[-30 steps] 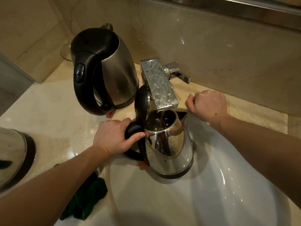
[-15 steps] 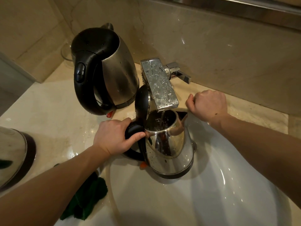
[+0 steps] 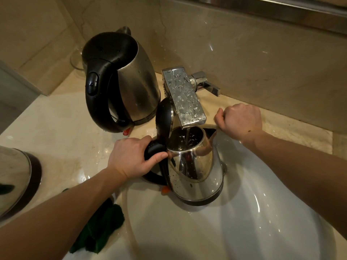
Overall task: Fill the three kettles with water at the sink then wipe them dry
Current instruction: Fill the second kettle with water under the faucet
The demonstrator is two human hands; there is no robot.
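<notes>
Hands unmoved since a second ago: left hand (image 3: 131,158) grips the kettle (image 3: 195,166) by its handle under the running tap (image 3: 185,98) at the sink (image 3: 244,222) back edge; right hand (image 3: 240,121) rests fisted, empty, on the worktop (image 3: 56,128). Filling continues.

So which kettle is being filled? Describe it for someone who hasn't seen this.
Find the white sink basin with the chrome faucet over it. Under the spout is the shiny kettle, the left hand gripping its black handle. Unlike the bigger kettle behind and the kettle at the left edge, its lid is up and water runs in.
</notes>
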